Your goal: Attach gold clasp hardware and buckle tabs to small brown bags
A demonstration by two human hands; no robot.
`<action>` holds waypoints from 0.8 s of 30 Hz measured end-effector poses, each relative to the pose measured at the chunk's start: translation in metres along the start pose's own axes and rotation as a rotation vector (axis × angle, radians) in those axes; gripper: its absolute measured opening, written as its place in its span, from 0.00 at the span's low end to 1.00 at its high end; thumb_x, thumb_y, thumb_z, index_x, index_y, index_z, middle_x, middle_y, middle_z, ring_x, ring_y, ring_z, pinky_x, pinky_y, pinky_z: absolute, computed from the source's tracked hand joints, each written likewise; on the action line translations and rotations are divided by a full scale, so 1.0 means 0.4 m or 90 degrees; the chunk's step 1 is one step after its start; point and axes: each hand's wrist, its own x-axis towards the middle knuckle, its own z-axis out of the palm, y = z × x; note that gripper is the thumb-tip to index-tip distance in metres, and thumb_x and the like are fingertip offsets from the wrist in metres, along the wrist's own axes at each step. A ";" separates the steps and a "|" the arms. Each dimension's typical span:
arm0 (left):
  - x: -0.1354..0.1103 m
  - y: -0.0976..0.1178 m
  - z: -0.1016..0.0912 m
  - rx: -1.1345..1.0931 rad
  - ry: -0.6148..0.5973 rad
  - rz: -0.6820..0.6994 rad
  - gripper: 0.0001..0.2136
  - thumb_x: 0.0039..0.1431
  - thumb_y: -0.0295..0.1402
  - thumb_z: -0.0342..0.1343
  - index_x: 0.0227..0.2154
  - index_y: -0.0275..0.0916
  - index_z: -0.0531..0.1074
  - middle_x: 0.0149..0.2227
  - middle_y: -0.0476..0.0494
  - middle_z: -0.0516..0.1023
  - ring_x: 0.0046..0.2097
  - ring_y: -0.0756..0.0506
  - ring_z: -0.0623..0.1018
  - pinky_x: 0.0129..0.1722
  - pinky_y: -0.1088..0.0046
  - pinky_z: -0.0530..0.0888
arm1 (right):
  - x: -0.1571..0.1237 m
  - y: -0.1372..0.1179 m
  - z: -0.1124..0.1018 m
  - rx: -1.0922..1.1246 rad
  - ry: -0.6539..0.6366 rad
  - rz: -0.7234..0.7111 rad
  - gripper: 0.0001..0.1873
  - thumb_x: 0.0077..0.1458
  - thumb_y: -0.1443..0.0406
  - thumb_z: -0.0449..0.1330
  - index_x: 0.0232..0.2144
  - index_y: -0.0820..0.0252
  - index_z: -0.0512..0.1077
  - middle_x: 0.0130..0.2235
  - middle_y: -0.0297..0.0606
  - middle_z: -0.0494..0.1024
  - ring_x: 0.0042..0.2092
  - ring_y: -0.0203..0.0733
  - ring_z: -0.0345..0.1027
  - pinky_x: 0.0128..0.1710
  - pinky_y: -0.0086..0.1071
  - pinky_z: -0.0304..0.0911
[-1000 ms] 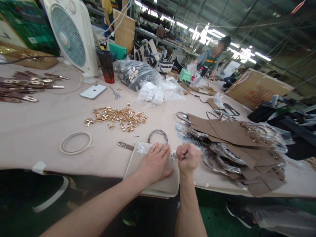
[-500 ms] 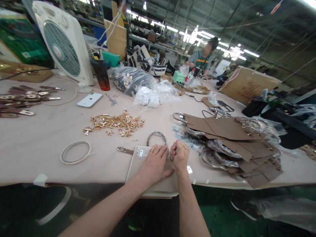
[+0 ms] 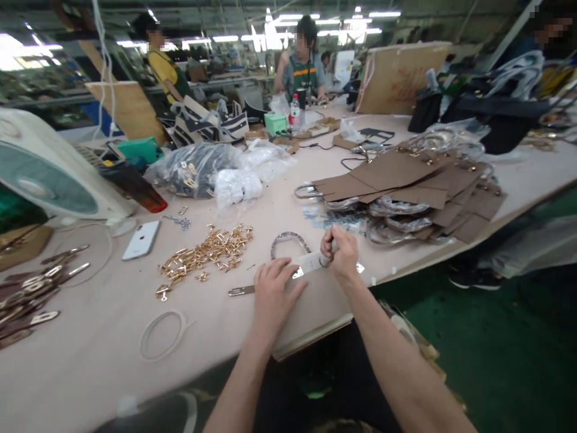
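A light beige bag panel (image 3: 315, 310) lies at the table's front edge, with a curved handle (image 3: 291, 236) wrapped in clear film at its far side. Over the panel's left end rests my left hand (image 3: 276, 297), flat with the thumb spread, beside a small shiny metal plate (image 3: 298, 272). My right hand (image 3: 342, 252) is closed in a fist at the panel's far right, around something pale and mostly hidden by the fingers. Left of the panel sticks out a brown strap end (image 3: 242, 291) with a metal fitting. Another metal plate (image 3: 359, 267) shows beside my right wrist.
Gold fittings (image 3: 211, 252) lie in a heap beyond my left hand, near a tape roll (image 3: 163, 335) and a phone (image 3: 141, 240). Brown bag panels (image 3: 396, 180) with wrapped handles are stacked at right. A fan (image 3: 49, 174) stands left; co-workers are behind the table.
The view has swung to the right. My left hand has shifted to the panel's left end, uncovering its middle. My right hand stays closed at the right end.
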 end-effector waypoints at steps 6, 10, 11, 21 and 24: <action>0.002 0.000 0.009 -0.011 0.019 0.016 0.09 0.69 0.38 0.59 0.48 0.47 0.79 0.57 0.43 0.79 0.59 0.38 0.75 0.62 0.45 0.70 | -0.049 -0.012 0.051 0.121 -0.008 -0.036 0.25 0.64 0.50 0.60 0.21 0.58 0.66 0.17 0.25 0.59 0.15 0.28 0.48 0.16 0.25 0.43; 0.003 -0.010 0.009 -0.017 0.015 0.021 0.09 0.70 0.35 0.57 0.49 0.48 0.79 0.56 0.44 0.80 0.58 0.39 0.75 0.61 0.50 0.71 | -0.086 0.022 0.067 0.132 -0.011 -0.037 0.26 0.64 0.49 0.60 0.20 0.58 0.66 0.16 0.25 0.58 0.15 0.28 0.48 0.16 0.25 0.43; 0.004 -0.013 0.009 -0.018 0.013 0.023 0.09 0.70 0.35 0.57 0.49 0.49 0.79 0.56 0.45 0.80 0.58 0.39 0.75 0.61 0.51 0.71 | -0.093 0.030 0.068 0.136 -0.011 -0.040 0.26 0.64 0.49 0.60 0.20 0.58 0.66 0.16 0.25 0.58 0.15 0.28 0.48 0.16 0.25 0.42; 0.011 -0.030 0.004 -0.033 -0.030 0.002 0.09 0.69 0.35 0.58 0.49 0.50 0.78 0.55 0.47 0.80 0.56 0.39 0.75 0.58 0.53 0.71 | -0.136 0.058 0.089 0.115 -0.004 -0.117 0.25 0.68 0.53 0.56 0.20 0.57 0.67 0.17 0.27 0.59 0.18 0.32 0.53 0.19 0.29 0.49; 0.013 -0.029 0.003 -0.040 -0.036 0.001 0.09 0.69 0.35 0.58 0.48 0.49 0.78 0.55 0.47 0.80 0.57 0.39 0.74 0.57 0.53 0.71 | -0.142 0.064 0.095 0.100 0.003 -0.150 0.24 0.68 0.55 0.55 0.21 0.57 0.68 0.18 0.27 0.59 0.19 0.33 0.53 0.20 0.29 0.49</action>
